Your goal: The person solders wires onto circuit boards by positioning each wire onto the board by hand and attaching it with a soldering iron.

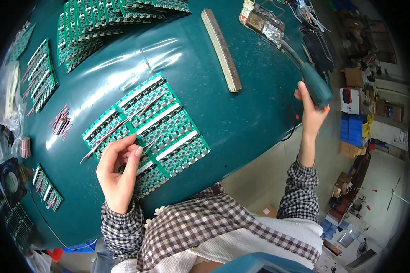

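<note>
A panel of green circuit boards (193, 125) lies on the table before me, with rows of white strips and small black parts. Over its lower left part is my left hand (118, 166), thumb and forefinger pinched on a thin wire (154, 142) at the boards. One longer red, black and white wire (143, 109) lies slantwise across the panel. Off to the right, my right hand (312, 111) grips the green handle of a soldering iron (316, 86). The iron's metal shaft points up and left to a worn metal solder tray (271, 29).
A long narrow bar (221, 52) lies beyond the panel. Stacked circuit board panels (84, 27) stand at the far left. Loose wires (60, 122), a bundled wire roll (25, 147), smaller boards (47, 187) and a black fan (11, 179) sit along the left side.
</note>
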Available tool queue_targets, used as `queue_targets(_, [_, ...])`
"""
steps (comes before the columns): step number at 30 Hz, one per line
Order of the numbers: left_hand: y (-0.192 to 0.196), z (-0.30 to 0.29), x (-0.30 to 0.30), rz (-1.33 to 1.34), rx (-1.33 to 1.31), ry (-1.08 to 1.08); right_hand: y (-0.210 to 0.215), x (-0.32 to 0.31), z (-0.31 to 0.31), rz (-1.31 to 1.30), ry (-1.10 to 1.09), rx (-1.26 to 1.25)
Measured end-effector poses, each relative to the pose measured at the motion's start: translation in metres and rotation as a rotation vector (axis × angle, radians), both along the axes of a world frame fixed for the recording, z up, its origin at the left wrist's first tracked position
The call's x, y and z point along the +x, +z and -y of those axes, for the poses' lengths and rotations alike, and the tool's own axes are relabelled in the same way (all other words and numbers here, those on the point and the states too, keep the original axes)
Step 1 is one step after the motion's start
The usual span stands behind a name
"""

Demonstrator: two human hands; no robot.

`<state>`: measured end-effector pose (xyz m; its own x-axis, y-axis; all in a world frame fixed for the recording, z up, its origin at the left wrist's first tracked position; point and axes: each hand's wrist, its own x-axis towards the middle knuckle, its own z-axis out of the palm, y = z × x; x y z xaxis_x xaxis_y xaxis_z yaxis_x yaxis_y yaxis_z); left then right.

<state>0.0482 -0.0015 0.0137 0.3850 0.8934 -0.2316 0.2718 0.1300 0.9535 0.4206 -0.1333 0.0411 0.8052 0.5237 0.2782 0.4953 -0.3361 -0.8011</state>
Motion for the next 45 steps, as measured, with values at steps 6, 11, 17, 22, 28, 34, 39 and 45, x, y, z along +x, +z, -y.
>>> queue_targets(6, [0.001,0.000,0.002,-0.019,0.020,-0.013,0.014,-0.036,0.032,-0.500,0.072,0.322])
queue_targets(11, [0.002,0.002,0.002,-0.018,0.063,-0.028,0.013,-0.052,0.053,-0.961,0.247,0.495])
queue_targets(17, [0.007,0.005,-0.002,-0.074,0.081,-0.062,0.009,-0.062,0.053,-1.135,0.291,0.513])
queue_targets(22, [0.012,0.002,-0.001,-0.147,0.240,-0.115,0.008,-0.070,0.052,-1.219,0.330,0.477])
queue_targets(28, [0.025,-0.004,-0.001,-0.265,0.434,-0.200,0.002,-0.086,0.046,-1.176,0.409,0.381])
queue_targets(34, [0.021,-0.005,0.006,-0.384,0.507,-0.304,-0.005,-0.097,0.044,-1.133,0.466,0.292])
queue_targets(39, [0.014,-0.003,0.014,-0.445,0.494,-0.354,-0.002,-0.111,0.044,-0.989,0.483,0.131])
queue_targets(45, [0.005,-0.003,0.021,-0.417,0.510,-0.324,-0.003,-0.117,0.046,-1.008,0.465,0.094])
